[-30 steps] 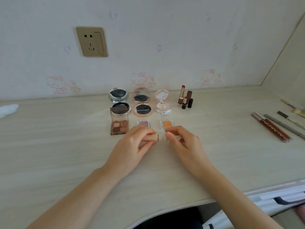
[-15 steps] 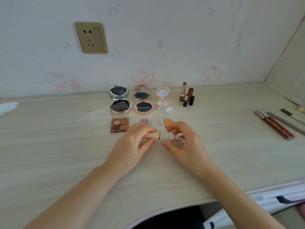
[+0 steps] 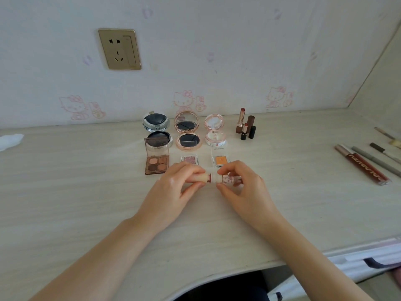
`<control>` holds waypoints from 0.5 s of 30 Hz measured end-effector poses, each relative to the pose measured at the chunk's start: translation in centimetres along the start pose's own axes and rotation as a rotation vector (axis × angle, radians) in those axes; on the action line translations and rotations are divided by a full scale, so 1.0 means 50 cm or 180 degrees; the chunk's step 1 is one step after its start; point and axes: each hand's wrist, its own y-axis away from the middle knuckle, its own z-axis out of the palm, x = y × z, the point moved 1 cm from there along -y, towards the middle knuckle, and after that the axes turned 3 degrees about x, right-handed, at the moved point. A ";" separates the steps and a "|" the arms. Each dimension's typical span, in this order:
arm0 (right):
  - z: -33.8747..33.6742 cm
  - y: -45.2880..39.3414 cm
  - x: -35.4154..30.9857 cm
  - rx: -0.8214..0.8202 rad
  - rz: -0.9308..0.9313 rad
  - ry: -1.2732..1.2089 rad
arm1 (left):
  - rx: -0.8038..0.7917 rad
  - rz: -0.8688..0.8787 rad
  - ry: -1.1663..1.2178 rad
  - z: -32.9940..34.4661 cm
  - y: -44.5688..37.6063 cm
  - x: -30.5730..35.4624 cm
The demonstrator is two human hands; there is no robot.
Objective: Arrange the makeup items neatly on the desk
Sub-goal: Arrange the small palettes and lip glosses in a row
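Note:
Both hands hold one small beige lipstick just above the desk point(image 3: 65, 192). My left hand point(image 3: 171, 187) grips its beige cap point(image 3: 202, 178). My right hand point(image 3: 243, 187) grips the ribbed base and clear patterned barrel point(image 3: 217, 178). A thin red gap shows between cap and base. Behind the hands lie a brown four-pan eyeshadow palette point(image 3: 156, 162), a pink single eyeshadow point(image 3: 189, 159) and an orange single eyeshadow point(image 3: 221, 160). Further back stand three open round compacts: silver point(image 3: 156, 127), rose gold point(image 3: 187, 131) and pink point(image 3: 215, 131).
Two open lipsticks with their caps point(image 3: 245, 126) stand right of the compacts. A red lip gloss tube point(image 3: 361, 167), pencils and brushes point(image 3: 377, 161) lie at the far right. A white tissue point(image 3: 9, 141) lies at the left edge. A wall socket point(image 3: 119, 49) sits above the desk.
The cap and the base have come slightly apart, showing a red gap. Both hands stayed in place in front of the eyeshadows.

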 end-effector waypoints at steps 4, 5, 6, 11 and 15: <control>0.000 0.001 -0.001 -0.0016 0.0159 -0.0195 | 0.0029 -0.0017 0.0021 0.000 -0.001 0.000; 0.001 0.000 -0.001 -0.0015 0.0266 -0.0266 | 0.0041 -0.0021 0.0033 -0.001 -0.001 0.000; 0.001 -0.001 -0.001 -0.0014 0.0377 -0.0323 | 0.0049 -0.0020 0.0041 -0.002 -0.001 0.000; 0.001 -0.003 0.002 0.0042 0.0463 -0.0282 | 0.0036 -0.0003 0.0047 -0.003 -0.001 0.000; 0.002 -0.002 0.002 0.0028 0.0399 -0.0338 | -0.0010 -0.0059 0.0033 -0.002 0.000 -0.002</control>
